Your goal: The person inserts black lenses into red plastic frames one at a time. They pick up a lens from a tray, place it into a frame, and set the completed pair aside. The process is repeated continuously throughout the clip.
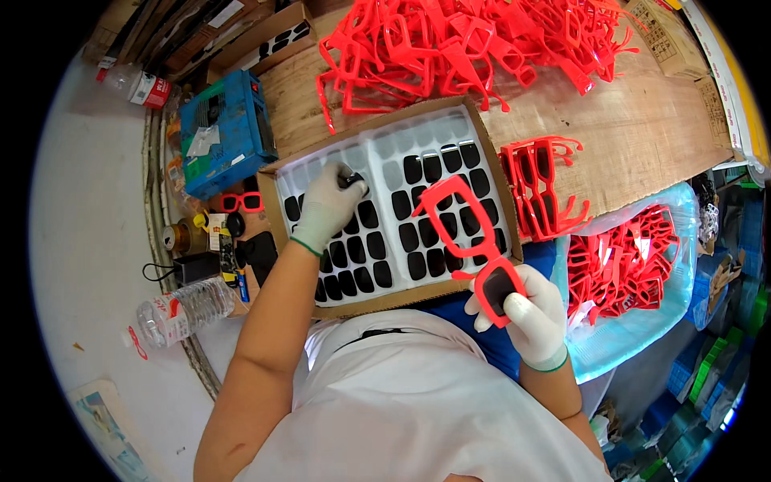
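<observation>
My left hand (325, 209), in a white glove, reaches into the white lens tray (377, 153) and pinches a dark lens (350, 179) near its upper left part. My right hand (530, 309), also gloved, holds a red glasses frame (466, 233) by one rim, where a dark lens sits fitted. The frame's other rim is hollow and hangs over the tray's right half. The tray lies in a shallow cardboard box (490, 145) and holds several rows of dark lenses (426, 217).
A big heap of red frames (466, 40) lies on the wooden table behind the box. Stacked red frames (542, 185) stand to its right, more in a clear bag (634, 265). A blue box (225, 132), plastic bottles (181, 309) and small items sit at left.
</observation>
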Demonstrator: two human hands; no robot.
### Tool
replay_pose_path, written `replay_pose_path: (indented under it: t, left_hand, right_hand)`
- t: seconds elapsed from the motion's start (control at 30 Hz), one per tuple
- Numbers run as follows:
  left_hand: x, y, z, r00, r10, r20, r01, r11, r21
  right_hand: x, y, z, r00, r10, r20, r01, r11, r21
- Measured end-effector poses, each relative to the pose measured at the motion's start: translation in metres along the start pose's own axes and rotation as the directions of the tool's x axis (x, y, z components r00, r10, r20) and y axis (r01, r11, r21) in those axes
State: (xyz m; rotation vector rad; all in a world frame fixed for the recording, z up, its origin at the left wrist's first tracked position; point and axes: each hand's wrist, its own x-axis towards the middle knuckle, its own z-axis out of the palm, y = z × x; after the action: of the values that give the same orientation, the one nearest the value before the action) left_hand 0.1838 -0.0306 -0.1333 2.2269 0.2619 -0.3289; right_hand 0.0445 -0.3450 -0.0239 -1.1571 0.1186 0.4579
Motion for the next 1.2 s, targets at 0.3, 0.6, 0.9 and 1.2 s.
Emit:
replay_pose_path:
  t: [0.3,0.6,0.9,1.2]
  left_hand:
    - [-0.015,0.056,-0.061,0.990,0.089,-0.112,-0.128,0.904,-0.407]
    - [-0.158,0.060,-0.028,0.878,0.044,0.477,0.366,0.580,-0.728]
    - [-0.192,0.029,-0.045,0.904,0.142,0.404,0.311,0.430,-0.848]
    - [-0.198,-0.010,-0.082,0.971,0.083,0.226,0.181,0.366,-0.913]
  right_hand:
    - [-0.007,0.003,0.006,0.987,-0.161,0.008,0.161,0.983,-0.086]
    - [-0.007,0.021,0.060,0.998,-0.009,0.068,0.031,0.947,-0.319]
    - [-0.002,0.033,0.102,0.962,0.008,0.274,0.118,0.890,-0.440]
    - [0.058,0.045,0.073,0.922,-0.337,-0.190,0.095,0.675,-0.732]
